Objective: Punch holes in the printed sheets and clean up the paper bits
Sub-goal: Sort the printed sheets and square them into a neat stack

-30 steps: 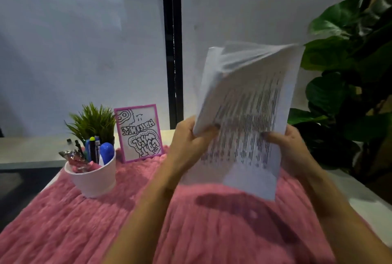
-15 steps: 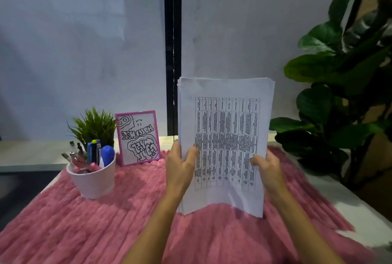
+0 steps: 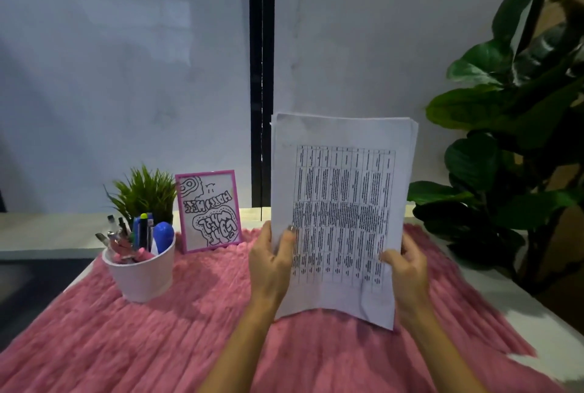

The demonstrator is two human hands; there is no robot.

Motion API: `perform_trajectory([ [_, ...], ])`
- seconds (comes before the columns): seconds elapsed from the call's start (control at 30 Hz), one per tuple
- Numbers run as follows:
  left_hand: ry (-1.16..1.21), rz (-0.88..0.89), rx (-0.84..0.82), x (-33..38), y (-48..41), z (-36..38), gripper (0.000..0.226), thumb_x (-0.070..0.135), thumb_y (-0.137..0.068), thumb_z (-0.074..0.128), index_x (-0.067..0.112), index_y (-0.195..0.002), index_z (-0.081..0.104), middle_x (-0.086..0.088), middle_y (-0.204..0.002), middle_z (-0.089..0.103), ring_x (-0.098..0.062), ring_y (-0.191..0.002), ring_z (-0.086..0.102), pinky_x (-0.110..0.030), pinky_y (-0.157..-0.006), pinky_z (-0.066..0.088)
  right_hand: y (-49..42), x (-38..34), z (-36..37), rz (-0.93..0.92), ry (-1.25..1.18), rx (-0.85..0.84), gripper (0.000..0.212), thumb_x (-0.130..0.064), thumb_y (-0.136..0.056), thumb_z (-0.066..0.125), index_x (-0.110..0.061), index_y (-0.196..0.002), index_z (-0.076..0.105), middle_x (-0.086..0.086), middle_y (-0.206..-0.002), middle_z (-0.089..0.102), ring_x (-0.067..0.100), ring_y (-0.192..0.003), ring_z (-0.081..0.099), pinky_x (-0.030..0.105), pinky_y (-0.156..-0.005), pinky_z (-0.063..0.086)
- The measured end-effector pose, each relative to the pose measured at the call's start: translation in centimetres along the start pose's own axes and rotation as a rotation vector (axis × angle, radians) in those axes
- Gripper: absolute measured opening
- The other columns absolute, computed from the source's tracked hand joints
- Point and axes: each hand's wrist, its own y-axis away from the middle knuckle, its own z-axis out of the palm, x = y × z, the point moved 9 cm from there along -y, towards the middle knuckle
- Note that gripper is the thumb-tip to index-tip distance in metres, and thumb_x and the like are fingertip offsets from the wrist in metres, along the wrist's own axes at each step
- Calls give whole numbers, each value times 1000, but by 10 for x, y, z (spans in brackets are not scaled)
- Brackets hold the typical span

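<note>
Pink fuzzy cloth (image 3: pixel 158 339) covers the near table, and above it the printed sheets (image 3: pixel 341 218) stand upright, left hand (image 3: pixel 271 266) pinching the left edge, thumb on front, right hand (image 3: pixel 407 269) gripping the right edge likewise. Farther left, a white pen cup (image 3: pixel 142 275); behind it, a pink-framed drawing (image 3: pixel 208 211).

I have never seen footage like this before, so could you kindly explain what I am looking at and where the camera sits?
There is no machine here: a person wears one camera on the head, looking forward and down, so you see their own arms. The left hand and right hand hold a stack of printed sheets upright by its side edges, its lower edge at the pink fuzzy cloth covering the table. On the cloth stand a white cup of pens and a pink-framed drawing; a small green plant sits behind the cup. No hole punch is visible.
</note>
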Motion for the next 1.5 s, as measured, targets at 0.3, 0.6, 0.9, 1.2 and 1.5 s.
perform_trajectory([
  [0.3,-100,43,-36,-15,0,4,31,49,-90,55,19,-99,52,-7,-104,64,-22,-94,63,-36,-76,56,-2,8,3,2,60,-14,24,-15,-70,50,-18,-87,66,14,-79,54,25,-73,45,40,-63,36],
  [0.6,167,288,-19,77,-20,-18,55,46,-77,66,32,-120,35,13,-106,54,4,-83,67,-15,-65,55,-20,-62,-5,-199,1,-80,46,15,-88,49,-19,-120,52,6,-98,73,22,-94,71,32,-73,58],
  [0.9,63,448,-119,152,-49,14,31,26,-88,60,15,-112,44,5,-92,60,-3,-69,63,-27,-59,56,-15,-165,32,-588,192,-123,88,17,-86,46,-30,-153,14,11,-151,33,32,-78,58,47,-60,52],
  [1.2,212,338,-123,133,-56,-6,34,24,-84,70,18,-107,46,-5,-104,61,-19,-90,66,-29,-73,59,-42,-181,21,-612,484,-199,53,-12,-73,55,-21,-125,53,-16,-109,54,-1,-93,57,23,-70,54],
  [1.5,183,-14,-147,33,-27,-3,42,41,-75,76,16,-107,65,2,-99,73,-16,-95,70,-46,-93,55,-43,-116,8,-289,7,-251,79,10,-86,51,-38,-146,33,14,-117,65,27,-98,68,34,-71,59],
])
